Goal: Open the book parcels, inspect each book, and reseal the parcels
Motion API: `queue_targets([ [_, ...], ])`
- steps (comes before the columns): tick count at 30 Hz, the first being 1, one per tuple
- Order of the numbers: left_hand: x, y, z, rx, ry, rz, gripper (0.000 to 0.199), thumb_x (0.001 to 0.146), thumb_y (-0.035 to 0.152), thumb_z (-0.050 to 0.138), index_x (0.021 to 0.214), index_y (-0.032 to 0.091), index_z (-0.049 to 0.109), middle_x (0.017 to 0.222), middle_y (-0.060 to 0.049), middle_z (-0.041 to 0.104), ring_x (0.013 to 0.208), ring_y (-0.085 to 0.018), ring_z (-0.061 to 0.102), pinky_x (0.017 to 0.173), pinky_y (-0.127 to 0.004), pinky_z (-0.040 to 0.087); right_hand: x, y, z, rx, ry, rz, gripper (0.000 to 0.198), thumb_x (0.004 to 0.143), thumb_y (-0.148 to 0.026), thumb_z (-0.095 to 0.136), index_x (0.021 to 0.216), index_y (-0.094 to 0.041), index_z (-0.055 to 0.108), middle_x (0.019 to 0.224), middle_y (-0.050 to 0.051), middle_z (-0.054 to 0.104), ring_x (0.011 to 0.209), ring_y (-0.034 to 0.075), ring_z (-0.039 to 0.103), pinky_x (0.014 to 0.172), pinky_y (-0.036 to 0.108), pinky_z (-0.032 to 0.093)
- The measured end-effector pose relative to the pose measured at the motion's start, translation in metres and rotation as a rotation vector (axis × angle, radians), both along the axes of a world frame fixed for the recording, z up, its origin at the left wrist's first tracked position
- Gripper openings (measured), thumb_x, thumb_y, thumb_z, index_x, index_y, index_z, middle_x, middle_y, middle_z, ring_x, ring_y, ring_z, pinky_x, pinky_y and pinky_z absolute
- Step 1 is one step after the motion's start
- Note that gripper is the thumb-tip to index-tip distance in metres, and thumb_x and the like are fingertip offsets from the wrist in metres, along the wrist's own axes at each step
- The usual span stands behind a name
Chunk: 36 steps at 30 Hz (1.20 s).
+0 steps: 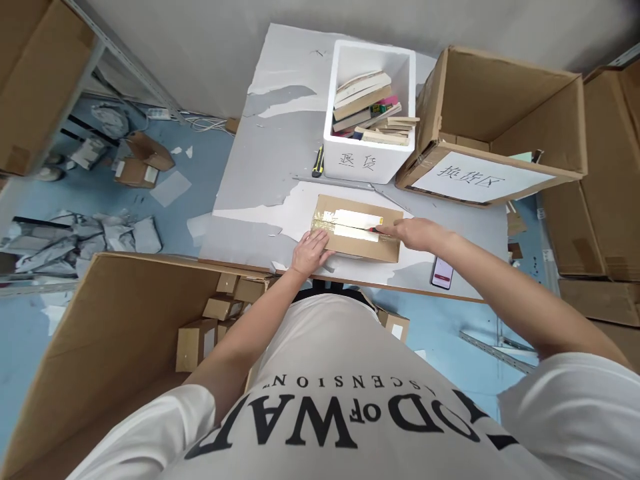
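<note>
A taped cardboard box (pixel 357 250) with a white label lies flat on the table in front of me. My left hand (pixel 311 253) rests on its left end, fingers stretched out and pressing on the cardboard and tape. My right hand (pixel 417 233) is closed around a small red-tipped cutter (pixel 373 229), mostly hidden by the fingers. The cutter's tip is at the seam running between the two halves of the label. A phone (pixel 443 272) with a lit screen lies below my right forearm.
Behind the box stand a white foam bin (pixel 370 160) of books and a large open carton (pixel 480 175). A yellow-and-black utility knife (pixel 318 162) lies beside the bin. At lower left, a big carton (pixel 100 333) holds several small boxes. The table's front edge (pixel 400 291) is close to me.
</note>
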<state>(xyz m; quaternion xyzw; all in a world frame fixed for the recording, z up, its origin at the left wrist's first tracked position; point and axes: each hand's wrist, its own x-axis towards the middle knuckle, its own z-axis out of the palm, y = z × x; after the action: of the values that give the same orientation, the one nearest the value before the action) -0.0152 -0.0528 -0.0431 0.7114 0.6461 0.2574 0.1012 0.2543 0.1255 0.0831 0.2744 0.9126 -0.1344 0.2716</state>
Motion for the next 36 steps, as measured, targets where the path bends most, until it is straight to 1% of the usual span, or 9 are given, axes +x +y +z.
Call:
queue_targets([
  [5,0.001,0.001,0.0,-0.032,-0.002,0.008,0.043,0.091,0.047,0.049,0.12,0.018,0.063,0.128,-0.015,0.063,0.128,-0.027,0.053,0.113,-0.047,0.034,0.07,0.005,-0.005,0.011,-0.006,-0.15,0.065,0.084,-0.021,0.051,0.146,-0.034,0.039,0.09,0.008,0.068,0.071,0.021,0.063,0.063,0.031,0.04],
  [12,0.0,0.002,0.005,-0.04,0.027,0.003,0.044,0.091,0.048,0.049,0.118,0.016,0.063,0.126,-0.016,0.065,0.127,-0.028,0.054,0.112,-0.048,0.036,0.113,-0.01,0.011,0.039,0.124,-0.257,0.055,0.089,-0.025,0.047,0.143,-0.037,0.045,0.1,0.008,0.069,0.076,0.022,0.064,0.065,0.032,0.045],
  [14,0.0,0.003,0.009,-0.043,0.038,0.001,0.044,0.09,0.048,0.05,0.118,0.017,0.063,0.125,-0.016,0.065,0.125,-0.029,0.055,0.114,-0.05,0.032,0.127,-0.025,0.015,0.013,0.252,-0.376,0.053,0.091,-0.028,0.045,0.144,-0.036,0.044,0.105,0.006,0.07,0.08,0.022,0.065,0.068,0.033,0.049],
  [16,-0.001,0.004,0.017,-0.052,0.058,-0.016,0.047,0.089,0.051,0.051,0.12,0.018,0.062,0.125,-0.015,0.065,0.123,-0.031,0.057,0.118,-0.054,0.021,0.135,-0.044,0.009,-0.052,0.381,-0.601,0.054,0.092,-0.033,0.044,0.146,-0.032,0.041,0.101,0.004,0.071,0.07,0.018,0.064,0.067,0.032,0.052],
  [20,0.001,0.02,0.038,-0.104,0.14,-0.095,0.075,0.076,0.066,0.06,0.133,0.018,0.053,0.135,-0.019,0.057,0.131,-0.038,0.047,0.116,-0.063,-0.006,0.124,-0.079,-0.028,-0.25,0.617,-1.046,0.063,0.091,-0.039,0.047,0.151,-0.026,0.032,0.084,0.003,0.069,0.048,0.011,0.053,0.05,0.027,0.051],
  [23,0.006,0.044,0.051,-0.178,0.215,-0.14,0.108,0.06,0.076,0.066,0.145,0.015,0.039,0.152,-0.024,0.032,0.143,-0.046,0.021,0.112,-0.068,-0.006,0.106,-0.091,-0.056,-0.361,0.819,-1.199,0.071,0.088,-0.044,0.05,0.152,-0.026,0.027,0.092,0.004,0.067,0.048,0.009,0.052,0.043,0.025,0.049],
  [27,0.013,0.072,0.054,-0.305,0.294,-0.162,0.123,0.054,0.081,0.064,0.151,0.015,0.026,0.159,-0.024,0.011,0.145,-0.049,0.005,0.108,-0.071,-0.001,0.093,-0.094,-0.069,-0.467,0.925,-1.269,0.074,0.086,-0.047,0.052,0.152,-0.025,0.027,0.096,0.005,0.064,0.048,0.008,0.051,0.04,0.024,0.045],
  [31,0.015,0.077,0.051,-0.371,0.317,-0.166,0.123,0.056,0.081,0.063,0.152,0.016,0.023,0.16,-0.023,0.009,0.146,-0.047,0.005,0.108,-0.07,0.005,0.095,-0.095,-0.068,-0.53,0.935,-1.274,0.074,0.085,-0.048,0.055,0.151,-0.025,0.029,0.091,0.003,0.063,0.048,0.008,0.05,0.04,0.023,0.044],
  [36,0.016,0.073,0.051,-0.35,0.298,-0.15,0.122,0.055,0.079,0.065,0.152,0.017,0.025,0.159,-0.023,0.013,0.146,-0.046,0.007,0.109,-0.067,0.012,0.1,-0.095,-0.065,-0.62,0.941,-1.271,0.078,0.084,-0.052,0.058,0.152,-0.028,0.026,0.088,0.001,0.061,0.047,0.007,0.049,0.039,0.022,0.041],
])
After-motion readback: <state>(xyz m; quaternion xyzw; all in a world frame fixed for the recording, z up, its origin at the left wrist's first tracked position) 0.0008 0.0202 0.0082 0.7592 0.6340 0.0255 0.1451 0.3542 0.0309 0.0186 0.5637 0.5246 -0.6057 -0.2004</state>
